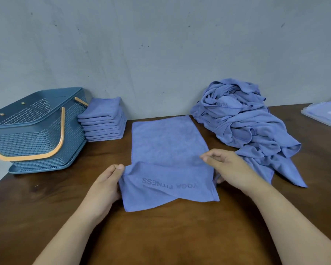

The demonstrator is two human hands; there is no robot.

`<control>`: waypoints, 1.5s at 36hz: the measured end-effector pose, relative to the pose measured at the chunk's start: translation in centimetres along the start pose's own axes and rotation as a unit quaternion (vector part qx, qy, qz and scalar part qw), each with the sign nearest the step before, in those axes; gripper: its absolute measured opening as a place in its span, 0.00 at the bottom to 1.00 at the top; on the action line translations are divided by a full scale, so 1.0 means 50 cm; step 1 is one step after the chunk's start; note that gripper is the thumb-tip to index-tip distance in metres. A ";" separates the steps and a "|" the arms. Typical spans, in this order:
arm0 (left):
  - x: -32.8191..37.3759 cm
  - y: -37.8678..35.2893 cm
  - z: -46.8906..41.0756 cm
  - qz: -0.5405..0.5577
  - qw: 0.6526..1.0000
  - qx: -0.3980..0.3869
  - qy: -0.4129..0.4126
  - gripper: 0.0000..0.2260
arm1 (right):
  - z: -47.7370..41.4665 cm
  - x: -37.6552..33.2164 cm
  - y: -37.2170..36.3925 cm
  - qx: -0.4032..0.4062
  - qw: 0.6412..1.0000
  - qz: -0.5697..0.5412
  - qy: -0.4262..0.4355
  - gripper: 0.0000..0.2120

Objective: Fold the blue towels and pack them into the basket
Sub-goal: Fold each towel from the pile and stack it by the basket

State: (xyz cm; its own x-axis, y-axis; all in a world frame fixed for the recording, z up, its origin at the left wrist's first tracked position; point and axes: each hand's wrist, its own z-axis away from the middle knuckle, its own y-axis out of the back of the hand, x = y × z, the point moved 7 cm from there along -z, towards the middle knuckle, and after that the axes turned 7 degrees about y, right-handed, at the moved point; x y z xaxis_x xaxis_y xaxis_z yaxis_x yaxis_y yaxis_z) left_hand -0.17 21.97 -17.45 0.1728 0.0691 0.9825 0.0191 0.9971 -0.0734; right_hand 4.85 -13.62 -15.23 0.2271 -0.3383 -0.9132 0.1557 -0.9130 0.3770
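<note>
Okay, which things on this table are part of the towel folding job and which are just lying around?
Job: flat towel, held by left hand and right hand; folded stack; crumpled pile; basket.
Lying about: clear plastic tray, far right.

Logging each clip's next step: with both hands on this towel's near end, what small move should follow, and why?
Probably carry the pinched edge forward onto the far edge. The left hand and right hand each pinch a side of the towel, whose near end is only partly turned over; its far half lies flat on the table.
</note>
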 end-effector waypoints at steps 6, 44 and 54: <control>-0.008 0.000 0.002 -0.110 0.994 -0.015 -0.013 0.24 | -0.006 0.014 0.013 0.013 0.998 -0.065 -0.019 0.11; 0.010 0.006 0.012 -0.387 0.910 0.088 -0.122 0.21 | 0.044 -0.045 -0.042 -0.147 0.953 0.240 0.110 0.16; 0.052 0.009 0.022 -0.260 0.941 0.098 -0.195 0.16 | 0.030 -0.093 0.016 -0.034 0.982 -0.048 0.182 0.09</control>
State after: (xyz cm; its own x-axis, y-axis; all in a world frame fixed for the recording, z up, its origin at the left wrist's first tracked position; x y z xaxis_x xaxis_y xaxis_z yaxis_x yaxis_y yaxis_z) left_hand -0.81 22.63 -14.73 -0.1842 -0.4622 0.8674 -0.1877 0.8828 0.4305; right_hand 2.47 -13.15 -10.93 0.5348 -0.1372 -0.8338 0.2546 -0.9147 0.3138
